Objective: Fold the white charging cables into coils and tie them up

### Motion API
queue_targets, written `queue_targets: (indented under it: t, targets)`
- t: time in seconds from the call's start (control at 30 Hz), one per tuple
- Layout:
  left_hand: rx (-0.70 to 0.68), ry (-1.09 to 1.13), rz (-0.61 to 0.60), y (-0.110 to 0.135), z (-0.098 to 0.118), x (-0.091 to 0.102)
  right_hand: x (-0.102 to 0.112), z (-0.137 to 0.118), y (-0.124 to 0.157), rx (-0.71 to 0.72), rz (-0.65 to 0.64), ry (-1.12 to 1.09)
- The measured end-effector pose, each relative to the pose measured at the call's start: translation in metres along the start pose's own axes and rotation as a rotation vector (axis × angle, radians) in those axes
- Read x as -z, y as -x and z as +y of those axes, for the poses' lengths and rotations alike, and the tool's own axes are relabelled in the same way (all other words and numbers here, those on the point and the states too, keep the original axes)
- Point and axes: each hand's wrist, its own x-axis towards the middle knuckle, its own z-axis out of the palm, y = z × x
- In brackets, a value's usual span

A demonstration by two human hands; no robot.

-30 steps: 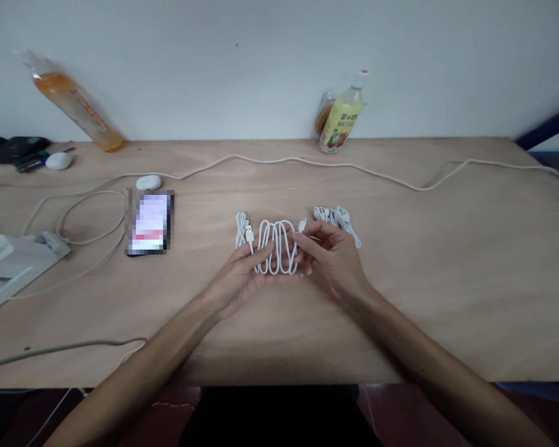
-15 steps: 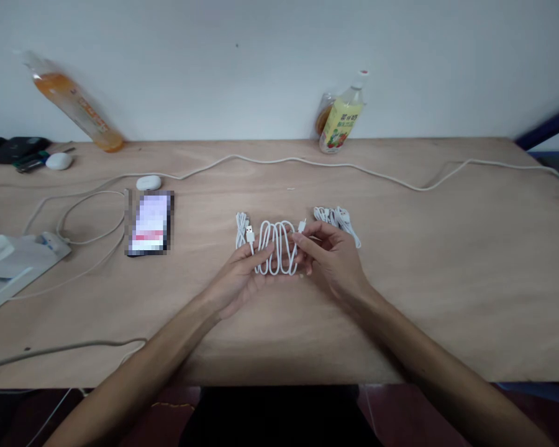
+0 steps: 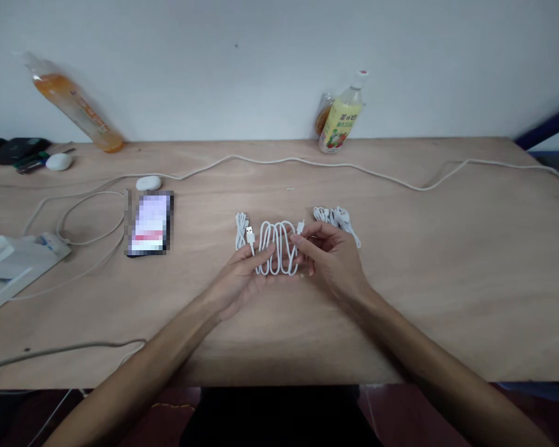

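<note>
Between my two hands is a white USB cable (image 3: 274, 248), laid in several loops side by side. My left hand (image 3: 240, 273) grips the loops from the left, its thumb across them and the fingers beneath. The USB plug (image 3: 250, 234) sticks up at the left end. My right hand (image 3: 335, 257) pinches the other end between thumb and fingers, and a smaller plug (image 3: 300, 227) points up from there. Behind the left fingers lies a small bundled white cable (image 3: 241, 230). Another white cable bundle (image 3: 338, 218) rests just beyond the right hand, partly covered by it.
A phone (image 3: 149, 222) lies on the wooden table (image 3: 438, 261) at left, near a white earbud case (image 3: 148, 183). One long white cord (image 3: 289, 159) crosses the back. Two bottles, one orange (image 3: 77, 108) and one yellow-labelled (image 3: 342, 121), lean on the wall. A white box (image 3: 18, 267) sits far left.
The small plug at the right end has tilted slightly to the left with my right fingers. Both hands otherwise hold nearly the same place on the looped cable.
</note>
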Motion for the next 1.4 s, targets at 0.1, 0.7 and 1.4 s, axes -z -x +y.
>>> queue_targets:
  t: [0.1,0.7,1.4]
  targets:
    - [-0.001,0.020,0.016,-0.0005,-0.0021,0.0009,0.0003,0.0004,0.0000,-0.002,-0.010,-0.013]
    - [-0.025,0.039,0.015,-0.0011,-0.0037,-0.0047,-0.0009,-0.0012,0.0012,-0.023,-0.026,-0.045]
    - [-0.031,-0.027,-0.009,0.0000,-0.0053,-0.0008,0.0000,-0.0033,0.0001,-0.079,-0.055,-0.081]
